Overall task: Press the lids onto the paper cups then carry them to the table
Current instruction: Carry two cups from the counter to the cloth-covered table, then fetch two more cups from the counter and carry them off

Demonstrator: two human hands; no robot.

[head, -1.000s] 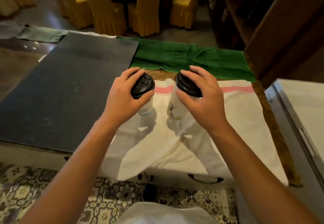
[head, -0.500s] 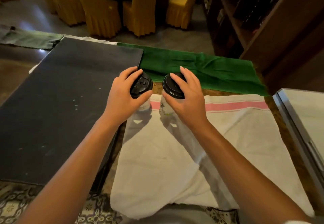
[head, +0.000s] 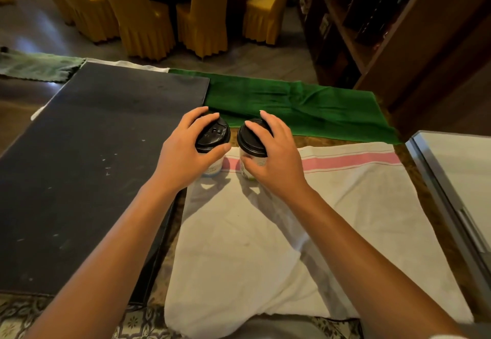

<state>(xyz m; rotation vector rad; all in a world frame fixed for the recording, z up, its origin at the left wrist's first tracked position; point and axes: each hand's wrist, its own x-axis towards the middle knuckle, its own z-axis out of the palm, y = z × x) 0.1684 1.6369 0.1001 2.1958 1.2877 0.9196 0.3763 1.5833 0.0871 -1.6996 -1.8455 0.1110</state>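
Two white paper cups with black lids stand side by side on a white cloth (head: 305,232) with a pink stripe. My left hand (head: 183,155) grips the left cup (head: 214,170) from above, fingers and thumb curled round its black lid (head: 214,136). My right hand (head: 273,158) grips the right cup (head: 248,167) the same way, fingers over its lid (head: 251,139) and thumb low on the cup's side. The cups' bases touch the cloth near its far left corner.
A black board (head: 79,166) lies on the left of the counter. A green cloth (head: 292,105) lies behind the cups. A grey metal unit (head: 457,179) stands at the right. Yellow-covered chairs (head: 143,20) ring a dark table beyond. A wooden shelf (head: 385,33) rises at the far right.
The view has drawn closer over the counter. Both hands have kept hold of the lidded cups, which sit further toward the cloth's far edge, and the cups stand closer together.
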